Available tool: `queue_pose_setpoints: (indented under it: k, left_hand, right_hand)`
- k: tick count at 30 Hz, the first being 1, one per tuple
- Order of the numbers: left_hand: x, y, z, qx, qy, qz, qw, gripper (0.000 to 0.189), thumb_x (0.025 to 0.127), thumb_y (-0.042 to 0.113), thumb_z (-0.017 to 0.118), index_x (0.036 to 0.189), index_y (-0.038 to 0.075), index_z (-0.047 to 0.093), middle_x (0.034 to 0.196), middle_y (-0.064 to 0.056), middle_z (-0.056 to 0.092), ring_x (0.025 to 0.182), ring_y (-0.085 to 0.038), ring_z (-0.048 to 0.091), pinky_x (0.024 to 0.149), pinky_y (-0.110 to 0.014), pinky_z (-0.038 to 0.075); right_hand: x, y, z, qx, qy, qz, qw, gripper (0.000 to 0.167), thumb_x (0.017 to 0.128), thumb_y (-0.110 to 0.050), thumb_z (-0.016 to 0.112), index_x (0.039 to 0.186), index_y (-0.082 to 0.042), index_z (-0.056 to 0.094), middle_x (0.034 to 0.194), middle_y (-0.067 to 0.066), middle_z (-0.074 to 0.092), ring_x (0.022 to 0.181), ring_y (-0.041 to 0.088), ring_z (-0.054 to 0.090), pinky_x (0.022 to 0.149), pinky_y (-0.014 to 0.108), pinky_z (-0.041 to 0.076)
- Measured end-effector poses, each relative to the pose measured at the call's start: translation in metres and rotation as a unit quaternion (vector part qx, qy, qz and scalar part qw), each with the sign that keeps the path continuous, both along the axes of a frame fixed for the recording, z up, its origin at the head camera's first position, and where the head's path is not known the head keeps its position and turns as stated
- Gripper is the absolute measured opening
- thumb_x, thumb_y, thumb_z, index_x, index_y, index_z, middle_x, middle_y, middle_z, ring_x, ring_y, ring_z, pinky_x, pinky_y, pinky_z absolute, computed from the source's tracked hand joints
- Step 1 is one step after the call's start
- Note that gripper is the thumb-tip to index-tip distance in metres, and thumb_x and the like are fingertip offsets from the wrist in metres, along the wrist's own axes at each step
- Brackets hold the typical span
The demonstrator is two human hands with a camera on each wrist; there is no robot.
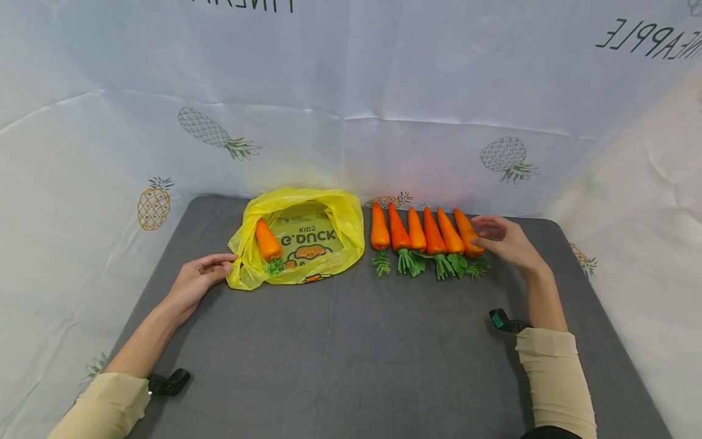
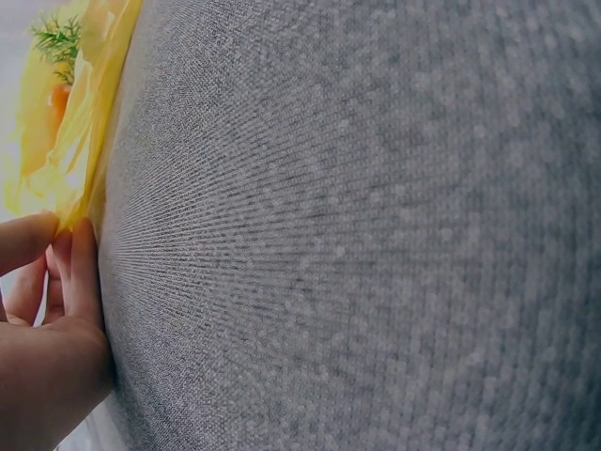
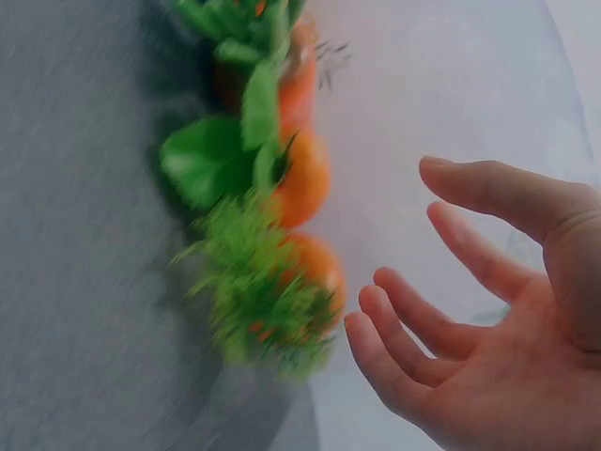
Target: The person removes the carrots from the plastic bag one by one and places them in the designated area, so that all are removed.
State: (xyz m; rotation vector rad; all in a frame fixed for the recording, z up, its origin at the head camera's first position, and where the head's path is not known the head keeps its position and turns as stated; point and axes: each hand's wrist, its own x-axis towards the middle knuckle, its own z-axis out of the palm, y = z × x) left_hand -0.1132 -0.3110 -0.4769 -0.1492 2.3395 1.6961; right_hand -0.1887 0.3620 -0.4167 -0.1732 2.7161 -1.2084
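Observation:
My left hand [image 1: 200, 280] pinches the left edge of a yellow plastic bag [image 1: 351, 225]; the left wrist view shows thumb and fingers [image 2: 83, 282] on the film. The bag lies with its mouth wide, and one orange carrot [image 1: 267, 239] with a green top is inside it at the left. To the bag's right, several carrots [image 1: 432, 235] lie side by side, leaves toward me. Beside the rightmost carrot [image 1: 466, 231] is my right hand [image 1: 507, 244]. In the right wrist view its fingers are spread and slightly bent, with nothing between them, apart from the carrot's feathery leaves [image 3: 263, 291].
Everything lies on a dark grey tabletop [image 1: 340, 353], the bag and carrots near its far edge. Behind it hangs a white sheet [image 1: 356, 146] printed with pineapples. Dark bands with small devices [image 1: 170, 382] are on both wrists.

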Motion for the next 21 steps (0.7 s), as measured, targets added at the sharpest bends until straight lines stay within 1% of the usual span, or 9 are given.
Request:
queue_pose_setpoints:
  k: [1,3,6,8,10,11,13,18,21]
  left_hand:
    - [0.0,0.0,0.0,0.0,0.0,0.0,1.0,0.05,0.111,0.026,0.064,0.153,-0.002,0.057,0.106,0.024,0.069,0.099,0.007,0.063,0.088,-0.011,0.054]
    - [0.0,0.0,0.0,0.0,-0.001,0.0,1.0,0.05,0.111,0.026,0.064,0.153,-0.002,0.057,0.107,0.024,0.069,0.099,0.006,0.063,0.088,-0.011,0.054]
    - [0.0,-0.001,-0.001,-0.001,-0.002,0.001,1.0,0.05,0.111,0.026,0.064,0.153,-0.001,0.057,0.107,0.025,0.07,0.099,0.006,0.063,0.088,-0.011,0.054]
    - [0.0,0.0,-0.001,-0.002,-0.004,0.001,1.0,0.051,0.111,0.027,0.064,0.153,-0.001,0.057,0.107,0.025,0.07,0.099,0.006,0.063,0.088,-0.01,0.054]
    - [-0.001,0.0,-0.001,-0.004,-0.006,0.002,1.0,0.051,0.111,0.027,0.065,0.153,-0.001,0.057,0.107,0.025,0.07,0.099,0.006,0.063,0.088,-0.01,0.054]
    - [-0.001,0.0,-0.001,-0.004,-0.007,0.002,1.0,0.052,0.111,0.027,0.065,0.154,-0.001,0.056,0.107,0.025,0.07,0.1,0.007,0.063,0.088,-0.01,0.054]
    - [-0.001,0.0,-0.001,-0.005,-0.008,0.003,1.0,0.052,0.111,0.027,0.064,0.154,-0.001,0.056,0.107,0.025,0.069,0.099,0.007,0.063,0.088,-0.01,0.054]
    - [-0.001,0.001,-0.001,-0.004,-0.008,0.005,0.9999,0.051,0.111,0.026,0.064,0.154,-0.001,0.056,0.107,0.025,0.07,0.1,0.007,0.063,0.088,-0.01,0.054]
    - [-0.001,0.0,-0.001,-0.005,-0.008,0.005,0.9999,0.051,0.111,0.026,0.064,0.154,-0.001,0.056,0.107,0.026,0.07,0.1,0.007,0.063,0.089,-0.01,0.054]
  right_hand:
    - [0.0,-0.003,0.003,0.004,0.004,0.001,1.0,0.058,0.107,-0.022,0.071,0.156,-0.001,0.049,0.157,0.028,0.051,0.138,0.049,0.055,0.086,0.011,0.051]
    - [0.001,-0.009,0.009,0.008,0.01,0.005,0.9999,0.059,0.107,-0.024,0.072,0.156,-0.001,0.049,0.158,0.027,0.051,0.139,0.048,0.056,0.092,0.021,0.054]
    - [0.001,-0.018,0.016,0.011,0.014,0.01,0.9998,0.06,0.107,-0.028,0.072,0.156,-0.002,0.05,0.16,0.027,0.05,0.14,0.049,0.055,0.103,0.043,0.056]
    - [0.001,-0.025,0.02,0.008,0.014,0.014,0.9998,0.061,0.107,-0.029,0.072,0.157,-0.002,0.049,0.161,0.027,0.049,0.142,0.05,0.053,0.108,0.059,0.052]
    - [0.001,-0.031,0.023,0.001,0.013,0.021,0.9997,0.061,0.106,-0.029,0.072,0.156,-0.002,0.049,0.162,0.027,0.048,0.145,0.051,0.051,0.113,0.067,0.047]
    - [0.0,-0.034,0.024,-0.004,0.013,0.027,0.9996,0.06,0.106,-0.027,0.072,0.156,-0.002,0.049,0.162,0.028,0.047,0.146,0.052,0.049,0.114,0.07,0.045]
    - [-0.001,-0.04,0.026,-0.012,0.015,0.037,0.9991,0.058,0.106,-0.024,0.073,0.156,-0.003,0.05,0.163,0.027,0.047,0.147,0.053,0.048,0.116,0.071,0.044]
    - [-0.001,-0.056,0.03,-0.019,0.018,0.061,0.9978,0.055,0.106,-0.02,0.073,0.153,-0.002,0.052,0.161,0.027,0.049,0.145,0.051,0.051,0.112,0.068,0.048]
    - [0.0,-0.065,0.031,-0.031,0.019,0.072,0.9967,0.053,0.105,-0.019,0.073,0.152,-0.002,0.053,0.162,0.025,0.049,0.144,0.051,0.051,0.113,0.066,0.046]
